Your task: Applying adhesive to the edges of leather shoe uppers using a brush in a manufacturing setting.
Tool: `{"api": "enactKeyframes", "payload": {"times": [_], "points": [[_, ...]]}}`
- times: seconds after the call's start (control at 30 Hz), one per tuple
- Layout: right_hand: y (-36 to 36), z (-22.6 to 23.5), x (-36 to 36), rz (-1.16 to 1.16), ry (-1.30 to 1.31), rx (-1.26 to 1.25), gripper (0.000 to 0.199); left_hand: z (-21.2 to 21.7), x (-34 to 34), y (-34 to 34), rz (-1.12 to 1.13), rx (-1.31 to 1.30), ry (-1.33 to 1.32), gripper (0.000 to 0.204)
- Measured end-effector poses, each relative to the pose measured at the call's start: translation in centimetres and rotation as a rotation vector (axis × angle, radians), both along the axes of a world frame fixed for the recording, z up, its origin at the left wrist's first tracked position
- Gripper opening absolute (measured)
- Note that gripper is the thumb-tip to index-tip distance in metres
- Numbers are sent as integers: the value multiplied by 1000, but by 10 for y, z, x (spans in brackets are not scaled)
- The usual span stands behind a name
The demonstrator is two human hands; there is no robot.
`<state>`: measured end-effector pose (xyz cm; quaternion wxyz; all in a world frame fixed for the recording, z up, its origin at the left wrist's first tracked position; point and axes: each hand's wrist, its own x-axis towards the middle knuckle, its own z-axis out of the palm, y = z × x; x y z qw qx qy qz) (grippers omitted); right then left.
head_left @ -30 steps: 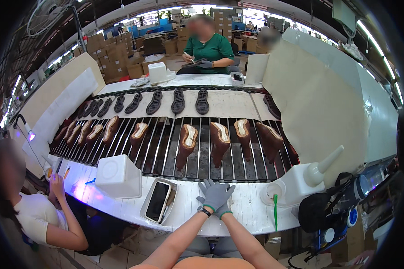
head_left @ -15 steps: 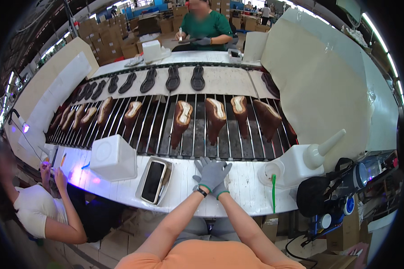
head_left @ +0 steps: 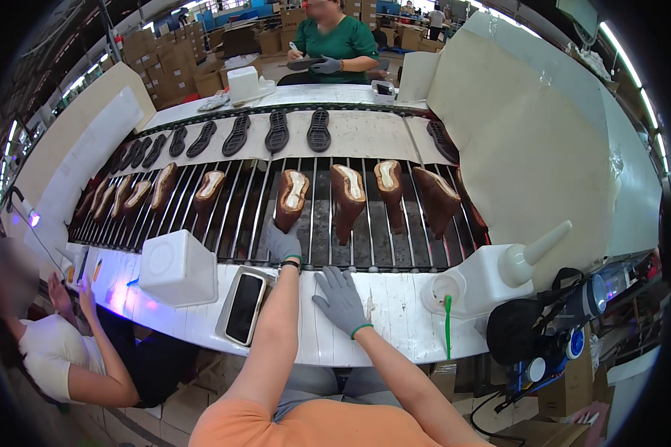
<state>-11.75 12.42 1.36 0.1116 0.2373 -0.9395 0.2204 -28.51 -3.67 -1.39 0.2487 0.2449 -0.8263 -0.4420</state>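
Observation:
My left hand [head_left: 283, 241], in a grey glove, reaches over the rollers and is closed round the lower end of a brown boot upper [head_left: 294, 195]. That boot lies with its pale underside up; some of my fingers are hidden at its end. Flat on the white table edge rests my right hand [head_left: 341, 299], gloved too, its fingers spread and holding nothing. To the right on the rollers lie further brown boot uppers [head_left: 349, 195] [head_left: 388, 185] [head_left: 435, 192], and another boot upper [head_left: 209, 188] is to the left.
Black soles [head_left: 318, 131] line the pale strip behind the rollers [head_left: 365, 253]. On the table stand a white box [head_left: 177, 268], a phone [head_left: 244, 309] in a tray and a white bottle [head_left: 492, 276] beside a green-handled brush [head_left: 448, 328]. Co-workers sit left [head_left: 74, 357] and opposite [head_left: 343, 45].
My hands, crossed on the table before, have parted. The left has reached forward onto the boot upper; the right has spread flat on the table. The view has shifted slightly.

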Motion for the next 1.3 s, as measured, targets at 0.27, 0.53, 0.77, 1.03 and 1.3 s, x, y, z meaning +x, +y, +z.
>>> {"api": "enactKeyframes", "payload": {"times": [0.27,0.53,0.77,1.03,1.3], "points": [[1,2,-2,-1,-24,-3,54,14,-24,-13,195,10,-311,87],[3,4,-2,-7,-46,-1,55,8,-90,-55,131,233,-328,100],[4,-3,-2,-6,-38,-37,54,42,-41,-14,269,196,-292,86],[6,-3,2,-16,10,-84,54,244,100,81,-889,-463,1181,18],[5,-9,6,-3,-4,-250,52,378,228,97,-936,-611,1454,17]]}}
